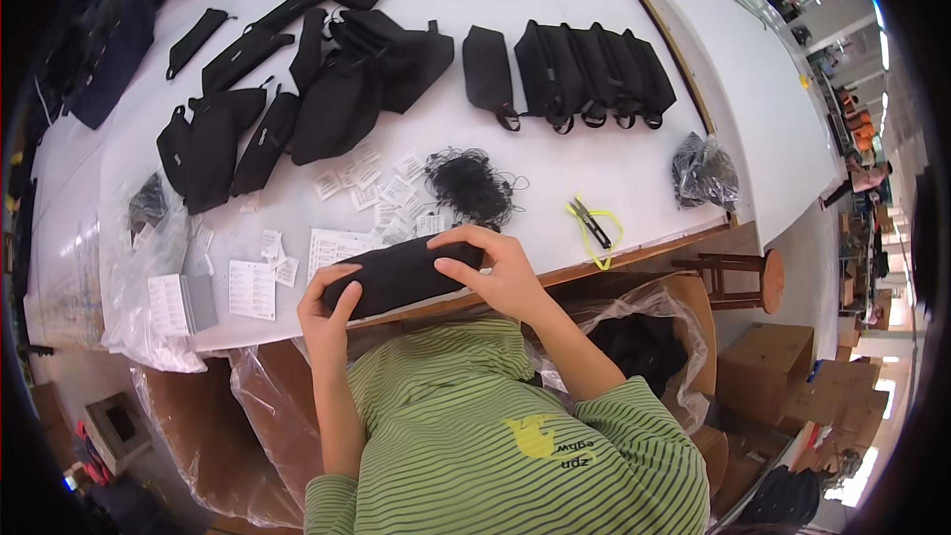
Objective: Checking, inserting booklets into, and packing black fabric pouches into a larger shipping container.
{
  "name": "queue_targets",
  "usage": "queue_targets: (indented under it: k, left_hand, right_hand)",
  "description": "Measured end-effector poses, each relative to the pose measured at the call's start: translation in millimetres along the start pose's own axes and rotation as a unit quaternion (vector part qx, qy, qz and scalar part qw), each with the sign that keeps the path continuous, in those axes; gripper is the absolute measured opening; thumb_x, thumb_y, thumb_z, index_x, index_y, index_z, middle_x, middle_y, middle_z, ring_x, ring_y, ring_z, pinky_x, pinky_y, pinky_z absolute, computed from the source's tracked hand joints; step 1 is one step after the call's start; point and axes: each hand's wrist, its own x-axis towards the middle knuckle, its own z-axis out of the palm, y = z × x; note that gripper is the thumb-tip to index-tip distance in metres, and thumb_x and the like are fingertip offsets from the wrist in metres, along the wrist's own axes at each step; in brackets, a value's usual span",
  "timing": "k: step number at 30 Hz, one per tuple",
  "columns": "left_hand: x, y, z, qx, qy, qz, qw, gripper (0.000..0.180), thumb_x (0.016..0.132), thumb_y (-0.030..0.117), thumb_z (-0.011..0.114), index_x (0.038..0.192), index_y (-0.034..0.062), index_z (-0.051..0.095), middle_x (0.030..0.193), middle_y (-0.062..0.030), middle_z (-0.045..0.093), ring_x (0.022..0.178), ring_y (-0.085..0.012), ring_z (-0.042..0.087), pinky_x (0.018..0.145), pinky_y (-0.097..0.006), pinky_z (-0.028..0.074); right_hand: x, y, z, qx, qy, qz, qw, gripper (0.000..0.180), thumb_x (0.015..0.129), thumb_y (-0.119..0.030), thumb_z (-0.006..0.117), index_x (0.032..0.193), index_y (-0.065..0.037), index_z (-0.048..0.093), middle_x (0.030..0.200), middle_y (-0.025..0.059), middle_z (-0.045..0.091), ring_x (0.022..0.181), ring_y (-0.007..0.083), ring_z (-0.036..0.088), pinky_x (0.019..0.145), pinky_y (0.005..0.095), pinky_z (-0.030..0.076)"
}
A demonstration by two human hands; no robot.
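A black fabric pouch (404, 275) is held lengthwise at the table's front edge, between my two hands. My left hand (325, 299) grips its left end, thumb on the near face and fingers behind. At the other end my right hand (490, 267) pinches it the same way. Just beyond lie white printed tags (391, 200) and a tangle of thin black strings (471, 186). To the right rests a pair of thread snips (591, 225) with a yellow cord. Farther off, a row of black pouches (594, 74) stands side by side, their loops facing me.
A loose heap of black pouches (337, 104) covers the back left of the white table (565, 163). Label sheets and a stack of cards (178, 305) sit at the left, beside clear plastic. Plastic-lined cartons (684, 307), a wooden stool (763, 280) and cardboard boxes (763, 367) stand below.
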Motion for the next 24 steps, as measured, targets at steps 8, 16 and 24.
queue_targets:
  k: [8, 16, 24]
  left_hand:
    - [8, 16, 0, 0.008, -0.027, 0.03, 0.999, 0.012, 0.075, -0.002, 0.067, 0.086, -0.0021, 0.063, 0.097, -0.009, 0.063, 0.095, -0.0167, 0.055, 0.085, -0.027, 0.041]
    - [14, 34, 20, 0.058, -0.207, 0.096, 0.972, 0.031, 0.071, -0.001, 0.069, 0.102, 0.0011, 0.063, 0.125, -0.0136, 0.05, 0.099, -0.0206, 0.056, 0.085, -0.03, 0.043]
    - [15, -16, -23, 0.253, 0.04, 0.021, 0.966, 0.034, 0.083, 0.007, 0.06, 0.116, 0.0061, 0.053, 0.131, -0.0119, 0.046, 0.11, -0.0221, 0.051, 0.089, -0.033, 0.041]
  right_hand:
    - [3, 20, -39, 0.103, -0.016, 0.078, 0.992, 0.026, 0.093, -0.023, 0.055, 0.113, -0.008, 0.062, 0.115, 0.0065, 0.057, 0.073, 0.0062, 0.059, 0.058, 0.0208, 0.046]
    - [-4, 34, -65, 0.121, -0.268, 0.21, 0.933, 0.041, 0.087, -0.026, 0.064, 0.12, -0.002, 0.057, 0.106, 0.0045, 0.062, 0.092, 0.0104, 0.056, 0.086, 0.0253, 0.044]
    - [65, 61, -289, 0.072, 0.438, -0.025, 0.896, 0.07, 0.082, -0.033, 0.071, 0.128, 0.01, 0.043, 0.11, 0.0163, 0.059, 0.096, 0.0195, 0.06, 0.086, 0.029, 0.046]
